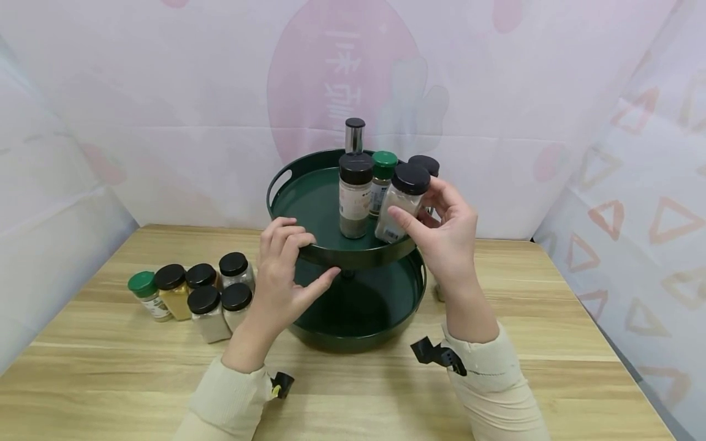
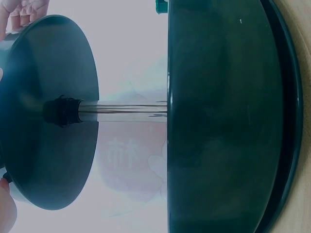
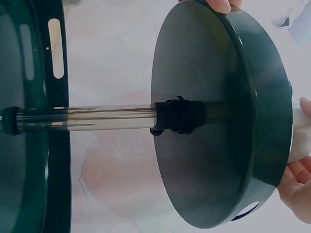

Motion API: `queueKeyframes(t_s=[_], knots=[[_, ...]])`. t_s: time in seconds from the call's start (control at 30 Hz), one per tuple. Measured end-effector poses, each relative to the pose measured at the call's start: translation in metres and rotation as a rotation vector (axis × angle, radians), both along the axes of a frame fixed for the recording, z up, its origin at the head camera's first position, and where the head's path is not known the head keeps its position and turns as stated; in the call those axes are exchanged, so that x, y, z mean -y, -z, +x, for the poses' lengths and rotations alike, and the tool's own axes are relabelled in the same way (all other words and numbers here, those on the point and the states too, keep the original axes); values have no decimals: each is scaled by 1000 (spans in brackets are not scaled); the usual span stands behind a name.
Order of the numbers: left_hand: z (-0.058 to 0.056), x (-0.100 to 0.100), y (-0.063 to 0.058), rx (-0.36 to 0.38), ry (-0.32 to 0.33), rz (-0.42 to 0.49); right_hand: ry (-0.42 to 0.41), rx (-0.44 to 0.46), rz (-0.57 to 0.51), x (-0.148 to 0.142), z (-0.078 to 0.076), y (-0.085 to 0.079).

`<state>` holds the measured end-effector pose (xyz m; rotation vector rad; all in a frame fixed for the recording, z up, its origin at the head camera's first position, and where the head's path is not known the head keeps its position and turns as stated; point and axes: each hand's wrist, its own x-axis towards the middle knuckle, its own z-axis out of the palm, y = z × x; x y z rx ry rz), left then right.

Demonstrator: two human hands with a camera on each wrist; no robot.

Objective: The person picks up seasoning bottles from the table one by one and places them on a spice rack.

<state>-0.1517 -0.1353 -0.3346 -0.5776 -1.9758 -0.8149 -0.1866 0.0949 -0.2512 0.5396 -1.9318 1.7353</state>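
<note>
My right hand [image 1: 449, 233] holds a square clear spice jar [image 1: 397, 208] with a black lid and pale contents, thumb in front. The jar leans over the upper tier [image 1: 309, 202] of a dark green two-tier round rack, its base at the front right rim. At the front left of that tier, my left hand [image 1: 284, 263] grips the rim, fingers over it and thumb below. A round black-lidded shaker [image 1: 354, 211] with grey powder and a green-lidded jar [image 1: 382, 184] stand on the tier. Another black-lidded jar [image 1: 423, 163] is partly hidden behind my right hand.
The lower tier [image 1: 358, 306] rests on the wooden table [image 1: 353, 398], joined to the upper by a metal post [image 3: 112, 118]. Several black-lidded jars [image 1: 209, 315] and a green-lidded jar [image 1: 150, 296] cluster on the left. A printed cloth [image 1: 209, 165] hangs behind.
</note>
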Motion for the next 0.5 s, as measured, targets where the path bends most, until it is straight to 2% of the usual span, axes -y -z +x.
queueKeyframes(t_s=[0.5], knots=[[0,0,0,7,-2,-6,-30,16,81,0,-1,1]])
